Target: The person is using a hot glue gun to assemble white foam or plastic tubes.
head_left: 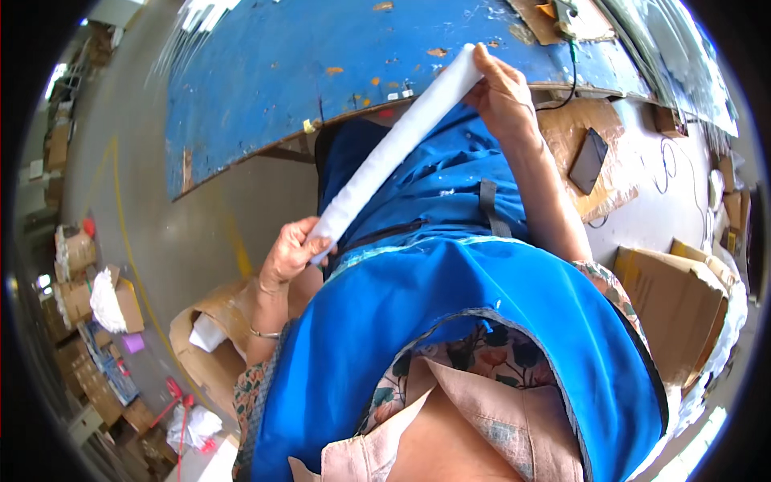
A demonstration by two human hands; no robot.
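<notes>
While our left hand [291, 251] grips one end and our right hand [502, 90] pinches the other, the white strip [397, 143] stretches taut across frame centre, before the blue counter [321, 72], smoothing seemingly unfinished.

Strip [397, 136]: runs slantwise between the 2 hands, above the lap and in front of the desk [265, 72].
Left hand [291, 251]: at the strip's near, lower end, left of the apron [450, 321].
Right hand [502, 95]: at the strip's far end, over the desk edge.
Phone [589, 159]: right of the right forearm, on cardboard.
Open box [210, 337]: on the floor, left of the left forearm.
Cardboard box [671, 301]: at the right.
</notes>
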